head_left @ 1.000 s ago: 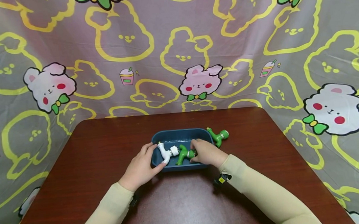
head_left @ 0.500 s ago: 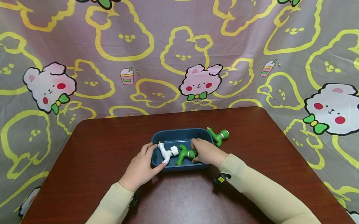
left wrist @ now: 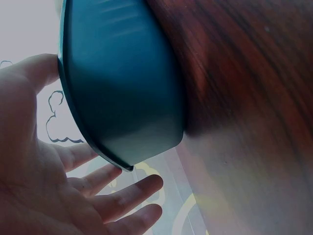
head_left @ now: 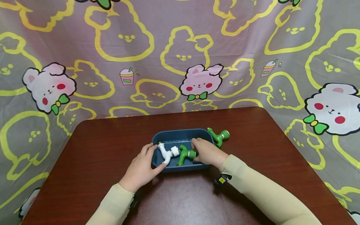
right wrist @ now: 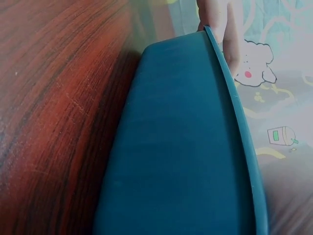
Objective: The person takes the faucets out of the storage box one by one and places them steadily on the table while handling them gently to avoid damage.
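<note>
Our left hand (head_left: 141, 167), fingers loosely spread, touches the tray (head_left: 183, 168) at frame centre; our right hand (head_left: 209, 152) reaches inside by a green tap (head_left: 185, 153), grip unclear. A white tap (head_left: 167, 155) lies alongside. Two seem placed; another green tap (head_left: 219, 138), right of centre, waits outside.

Surroundings as I face them. The desk (head_left: 102, 140) is reddish-brown, with dark wood grain and rounded far corners. Behind the desk and along both its sides I see a creased, grey-to-pink cloth (head_left: 174, 10), printed with yellow animal outlines, white rabbit heads (head_left: 201, 82) and small drink cups (head_left: 127, 78). Light leaves a pale sheen (head_left: 184, 200) on the desk's near part.
</note>
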Motion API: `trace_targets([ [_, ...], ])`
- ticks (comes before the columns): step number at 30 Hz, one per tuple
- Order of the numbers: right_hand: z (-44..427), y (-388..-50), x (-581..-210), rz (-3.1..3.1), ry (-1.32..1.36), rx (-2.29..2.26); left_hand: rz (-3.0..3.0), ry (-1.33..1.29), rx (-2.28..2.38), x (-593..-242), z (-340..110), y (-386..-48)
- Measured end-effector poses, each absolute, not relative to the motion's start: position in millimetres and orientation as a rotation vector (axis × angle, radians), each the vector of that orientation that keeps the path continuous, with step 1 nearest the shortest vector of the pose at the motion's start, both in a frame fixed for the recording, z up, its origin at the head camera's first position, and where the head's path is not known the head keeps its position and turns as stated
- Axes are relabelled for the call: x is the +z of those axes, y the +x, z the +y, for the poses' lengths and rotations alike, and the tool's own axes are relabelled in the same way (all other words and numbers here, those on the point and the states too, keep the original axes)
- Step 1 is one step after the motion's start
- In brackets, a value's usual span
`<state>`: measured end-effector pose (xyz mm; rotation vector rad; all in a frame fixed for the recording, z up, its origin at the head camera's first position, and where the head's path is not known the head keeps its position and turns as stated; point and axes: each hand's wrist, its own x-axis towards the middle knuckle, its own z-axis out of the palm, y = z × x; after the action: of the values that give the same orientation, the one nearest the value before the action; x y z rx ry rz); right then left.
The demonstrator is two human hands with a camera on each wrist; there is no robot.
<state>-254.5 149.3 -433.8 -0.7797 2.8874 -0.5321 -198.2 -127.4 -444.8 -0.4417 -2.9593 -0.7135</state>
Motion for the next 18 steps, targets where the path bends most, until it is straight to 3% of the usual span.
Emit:
trace_targets([
  [18,151.7,-257.2,-433.1,2.979,-0.845,-0.7,-2.961,-0.438,-0.703,-443.8,-127.2,-197.6],
])
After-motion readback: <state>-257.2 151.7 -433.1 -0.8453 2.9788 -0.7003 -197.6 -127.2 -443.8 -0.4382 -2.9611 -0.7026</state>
